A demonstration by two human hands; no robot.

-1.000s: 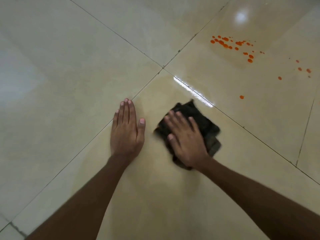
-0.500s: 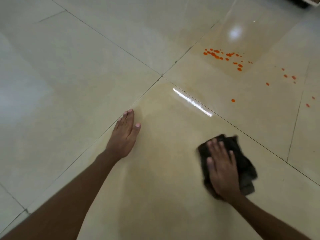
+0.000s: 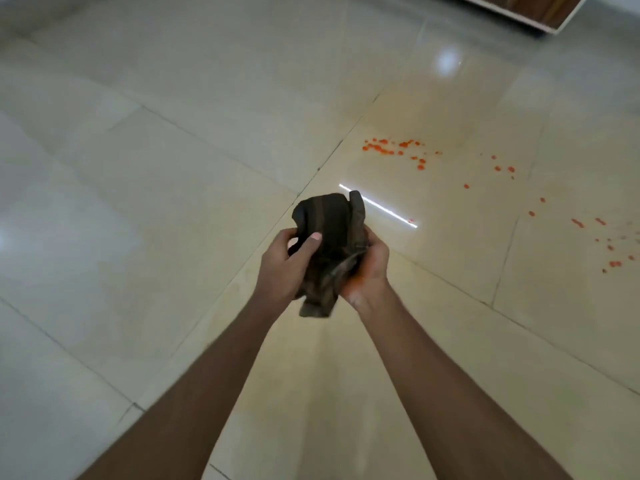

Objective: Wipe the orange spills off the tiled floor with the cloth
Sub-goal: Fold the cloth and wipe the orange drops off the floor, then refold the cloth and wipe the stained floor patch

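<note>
A dark brown cloth (image 3: 329,233) is bunched up in the air above the floor, held between both hands. My left hand (image 3: 284,265) grips its left side with the thumb pressed on the front. My right hand (image 3: 370,265) cups its right side, with an orange smear on the heel of the palm. Orange spills (image 3: 394,148) dot the glossy cream tiled floor (image 3: 173,188) ahead and to the right, in a dense cluster, with scattered drops (image 3: 575,221) running out to the right edge.
A dark wooden furniture base with a white edge (image 3: 519,10) stands at the top right. Grout lines cross the floor diagonally. A bright strip of reflected light (image 3: 381,207) lies just beyond the cloth.
My right hand lifted the cloth off the floor, and my left hand left the tile and took hold of it too. The view rose higher above the floor.
</note>
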